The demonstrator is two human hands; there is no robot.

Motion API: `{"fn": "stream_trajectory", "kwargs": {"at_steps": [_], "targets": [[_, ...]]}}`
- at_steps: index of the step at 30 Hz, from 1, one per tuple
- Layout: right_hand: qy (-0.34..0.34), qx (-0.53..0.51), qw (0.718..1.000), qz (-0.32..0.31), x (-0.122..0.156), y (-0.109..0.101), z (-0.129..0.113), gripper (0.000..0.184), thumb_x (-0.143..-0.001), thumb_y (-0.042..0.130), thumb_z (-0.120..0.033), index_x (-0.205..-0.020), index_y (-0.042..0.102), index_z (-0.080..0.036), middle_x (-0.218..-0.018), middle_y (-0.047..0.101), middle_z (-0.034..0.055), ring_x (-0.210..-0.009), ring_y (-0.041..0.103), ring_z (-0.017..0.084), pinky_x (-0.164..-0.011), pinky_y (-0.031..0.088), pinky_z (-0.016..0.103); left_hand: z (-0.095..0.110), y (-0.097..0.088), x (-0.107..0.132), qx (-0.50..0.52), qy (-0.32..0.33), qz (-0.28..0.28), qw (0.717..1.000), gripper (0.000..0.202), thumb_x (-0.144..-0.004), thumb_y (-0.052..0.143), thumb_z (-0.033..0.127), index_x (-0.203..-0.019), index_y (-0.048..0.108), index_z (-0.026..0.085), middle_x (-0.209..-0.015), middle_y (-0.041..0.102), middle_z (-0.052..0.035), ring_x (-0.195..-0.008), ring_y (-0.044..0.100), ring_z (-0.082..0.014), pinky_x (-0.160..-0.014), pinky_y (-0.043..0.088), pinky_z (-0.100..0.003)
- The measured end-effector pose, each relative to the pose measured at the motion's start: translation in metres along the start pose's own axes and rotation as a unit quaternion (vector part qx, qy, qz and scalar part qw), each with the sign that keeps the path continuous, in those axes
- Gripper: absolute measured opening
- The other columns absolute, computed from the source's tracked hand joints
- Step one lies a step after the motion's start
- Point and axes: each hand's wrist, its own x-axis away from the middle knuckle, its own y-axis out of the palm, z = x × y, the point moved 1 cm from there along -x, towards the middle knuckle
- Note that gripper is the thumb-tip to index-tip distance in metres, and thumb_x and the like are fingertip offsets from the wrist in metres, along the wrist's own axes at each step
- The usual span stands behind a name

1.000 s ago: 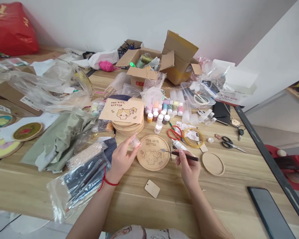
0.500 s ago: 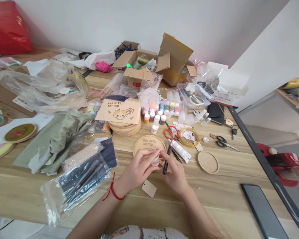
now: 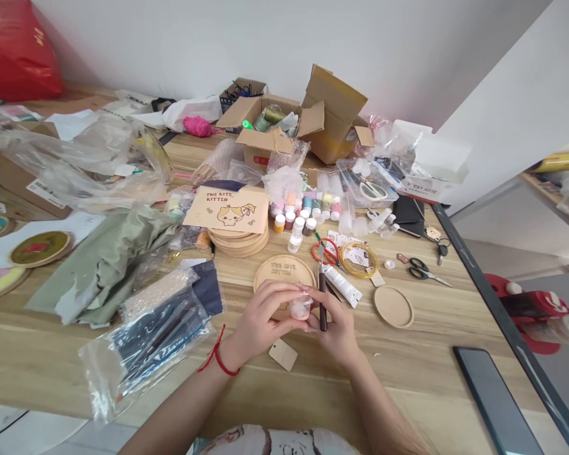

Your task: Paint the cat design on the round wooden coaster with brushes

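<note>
Head view is looking down on the left hand point(image 3: 260, 322) and right hand point(image 3: 336, 332), both partly closed and cupping a small clear plastic cup point(image 3: 300, 308) just above the engraved wooden coaster point(image 3: 284, 268). The right hand is also gripping a dark-handled brush point(image 3: 322, 297) upright beside the cup, apparently so it can hold both at once.

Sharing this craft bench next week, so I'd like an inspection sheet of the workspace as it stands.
Surface: wooden table, crowded with craft supplies.
Job's things: clear plastic pot between the hands; dark-handled brush held upright; engraved round wooden coaster beneath them.
Clutter: plastic bags, open cardboard box, small paint jars, scissors.
Hands: left hand grips the pot; right hand grips the brush and touches the pot.
Cables: thin dark cable on the floor, lower left.
Surroundings: white wall, red bag, shelf at right.
</note>
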Motion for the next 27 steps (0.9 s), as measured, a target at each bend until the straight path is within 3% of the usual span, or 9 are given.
{"fn": "stream_trajectory", "kwargs": {"at_steps": [5,11,20,27], "targets": [[0.021,-0.011,1.000,0.004,-0.001,-0.001,-0.003,0.029,-0.082,0.062,-0.021,-0.110,0.064,-0.025,-0.099,0.074,0.0064,-0.071,0.068,0.018,-0.066,0.057,0.032,0.003,0.002,0.002,-0.038,-0.012,0.030,0.999,0.046,-0.077,0.075,0.038,-0.119,0.061,0.025,-0.101,0.064,-0.0055,-0.093,0.062,-0.0194,-0.084,0.053,-0.033],[0.023,-0.001,1.000,-0.002,0.001,-0.001,-0.001,0.032,-0.077,0.058,-0.014,-0.108,0.062,-0.022,-0.084,0.072,0.0034,-0.070,0.068,0.018,-0.063,0.056,0.029,0.005,0.007,0.004,-0.059,-0.004,0.047,0.997,0.041,-0.081,0.073,0.035,-0.118,0.061,0.023,-0.093,0.062,-0.0045,-0.090,0.060,-0.0188,-0.081,0.052,-0.033],[0.000,0.057,0.998,-0.009,0.002,0.002,0.003,0.041,-0.076,0.051,-0.009,-0.114,0.054,-0.022,-0.081,0.070,0.0025,-0.067,0.069,0.017,-0.061,0.056,0.027,-0.005,0.006,0.004,-0.043,-0.052,-0.023,0.997,0.046,-0.083,0.071,0.031,-0.127,0.057,0.028,-0.109,0.059,-0.0054,-0.105,0.058,-0.0199,-0.091,0.052,-0.035],[-0.064,0.176,0.982,0.005,0.004,0.003,0.009,0.038,-0.078,0.046,-0.010,-0.114,0.054,-0.020,-0.076,0.068,0.0042,-0.063,0.065,0.019,-0.056,0.052,0.029,-0.006,0.009,0.007,-0.043,-0.019,-0.007,0.999,0.040,-0.085,0.069,0.023,-0.123,0.058,0.026,-0.106,0.062,-0.0043,-0.103,0.060,-0.0183,-0.092,0.052,-0.033]]}}
